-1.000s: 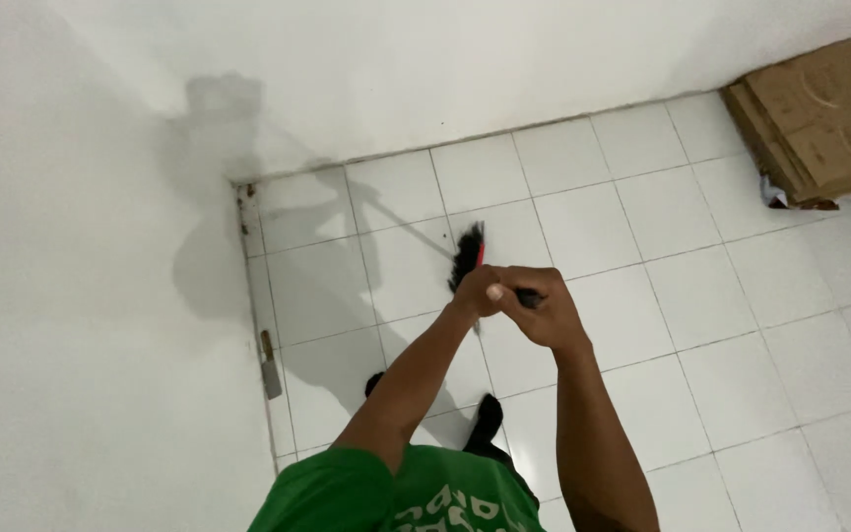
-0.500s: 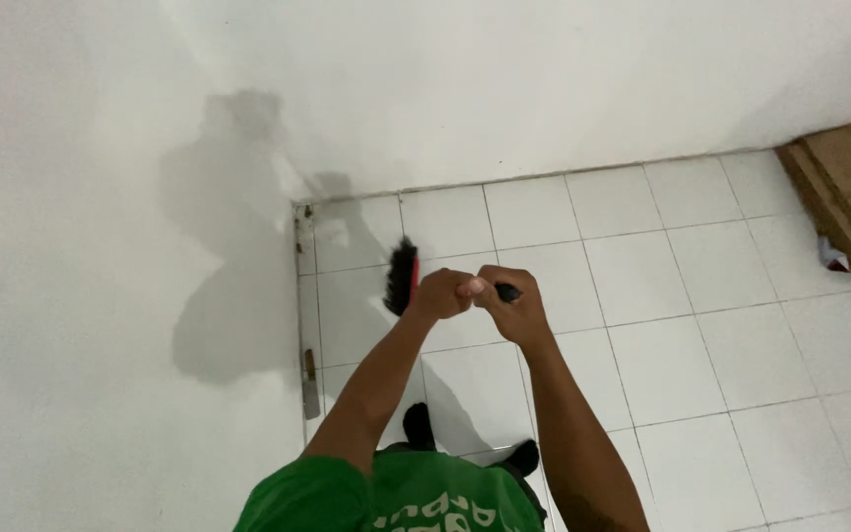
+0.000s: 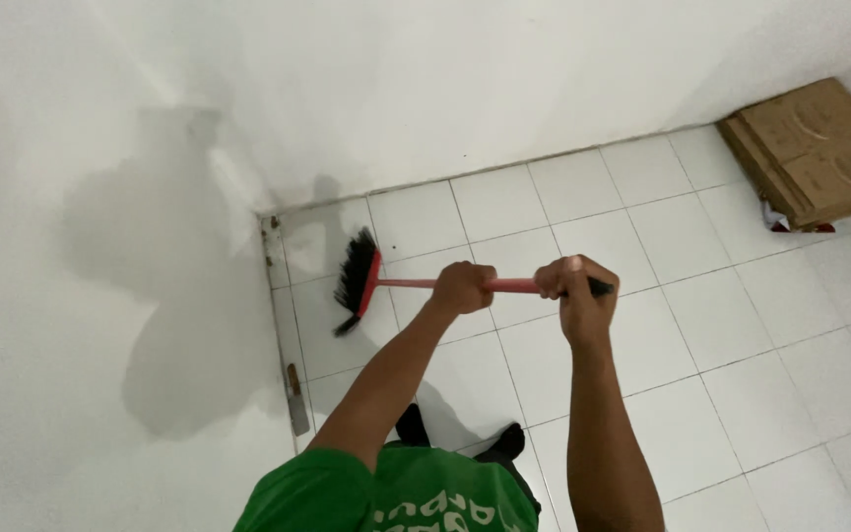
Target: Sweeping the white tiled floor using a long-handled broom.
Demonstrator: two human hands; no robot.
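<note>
I hold a broom with a red handle (image 3: 514,286) and black bristles (image 3: 355,281). My left hand (image 3: 463,288) grips the handle lower down, nearer the bristles. My right hand (image 3: 575,292) grips the upper end, where a black cap sticks out. The broom lies nearly level across the view, its bristles down on the white floor tiles (image 3: 642,325) close to the corner of two white walls (image 3: 445,79). My feet in dark socks (image 3: 411,424) stand on the tiles below my green shirt.
A stack of flattened cardboard boxes (image 3: 815,148) leans at the far right by the wall. A scraper with a metal blade (image 3: 295,399) lies on the floor along the left wall. My shadow falls on the left wall.
My hands have spread apart along the handle, showing the red shaft. The broom head has swung left toward the corner. The view has shifted, bringing the cardboard back into sight.
</note>
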